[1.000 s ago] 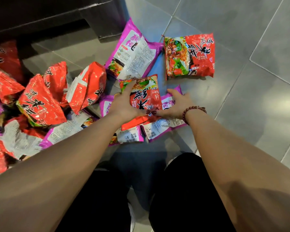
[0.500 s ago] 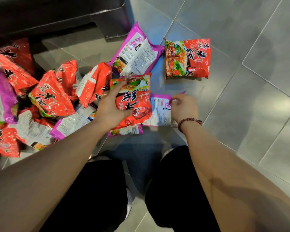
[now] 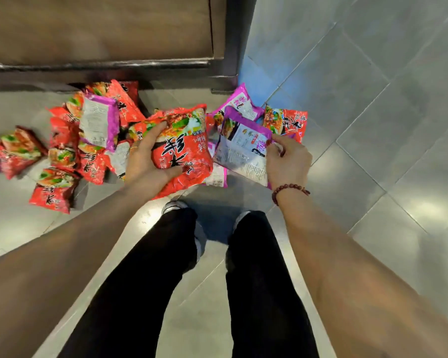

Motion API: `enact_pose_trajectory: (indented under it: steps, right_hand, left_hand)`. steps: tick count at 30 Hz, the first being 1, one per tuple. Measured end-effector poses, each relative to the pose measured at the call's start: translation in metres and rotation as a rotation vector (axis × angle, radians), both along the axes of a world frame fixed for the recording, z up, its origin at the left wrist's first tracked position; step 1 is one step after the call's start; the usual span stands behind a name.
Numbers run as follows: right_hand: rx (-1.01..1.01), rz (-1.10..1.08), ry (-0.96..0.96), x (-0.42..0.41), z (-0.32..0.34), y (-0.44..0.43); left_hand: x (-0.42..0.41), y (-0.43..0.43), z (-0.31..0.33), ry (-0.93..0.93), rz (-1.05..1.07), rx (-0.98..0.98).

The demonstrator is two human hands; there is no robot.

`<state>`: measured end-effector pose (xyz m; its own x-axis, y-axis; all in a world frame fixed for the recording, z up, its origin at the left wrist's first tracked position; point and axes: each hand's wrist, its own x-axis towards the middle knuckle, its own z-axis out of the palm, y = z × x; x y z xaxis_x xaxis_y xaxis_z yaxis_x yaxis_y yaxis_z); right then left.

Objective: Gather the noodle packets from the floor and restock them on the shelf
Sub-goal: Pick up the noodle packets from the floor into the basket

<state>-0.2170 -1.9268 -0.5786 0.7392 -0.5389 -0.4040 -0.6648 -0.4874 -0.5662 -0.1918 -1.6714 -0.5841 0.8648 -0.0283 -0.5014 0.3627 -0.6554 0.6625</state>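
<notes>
Both packets now lifted: left hand [image 3: 145, 161] grips crinkly red foil noodle packet [image 3: 184, 153], right hand [image 3: 287, 161] pinches purple-edged plastic packet [image 3: 243, 148], apparently stacking for shelf.

Lighting overhead, moderately bright. Glare patches on the floor tiles [image 3: 429, 213] right of the grip and on the gripped red packet [image 3: 184, 161]. Motion blur softens the loose packets [image 3: 60, 135] left of the grip. Wide-angle bending at edges.
</notes>
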Motion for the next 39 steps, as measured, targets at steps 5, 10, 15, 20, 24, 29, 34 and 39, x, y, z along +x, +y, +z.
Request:
enact_pose_trajectory:
  steps: [5,10,15,20,24,29,34,39]
  right_hand:
    - [0.069,0.047,-0.142,0.024,0.096,0.027]
    - [0.124,0.195,-0.234,0.031,0.183,0.062]
    - [0.197,0.322,-0.279,0.015,0.251,0.108]
    - [0.301,0.441,-0.274,-0.017,0.296,0.163]
    - [0.313,0.558,-0.221,-0.04,0.317,0.214]
    - [0.343,0.664,-0.196,-0.06,0.331,0.295]
    - [0.341,0.763,-0.202,-0.082,0.342,0.389]
    - [0.361,0.828,-0.182,-0.104,0.348,0.476]
  left_hand:
    - [-0.008,0.029,0.097,-0.117,0.173,0.037]
    - [-0.041,0.056,0.185,-0.254,0.475,0.054]
    - [-0.1,0.078,0.264,-0.347,0.756,0.011]
    - [-0.185,0.11,0.315,-0.331,0.974,0.126]
    - [-0.251,0.145,0.334,-0.303,1.163,0.186]
    - [-0.307,0.191,0.337,-0.261,1.35,0.209]
    - [-0.341,0.251,0.333,-0.252,1.444,0.157]
    - [-0.361,0.318,0.343,-0.248,1.49,0.107]
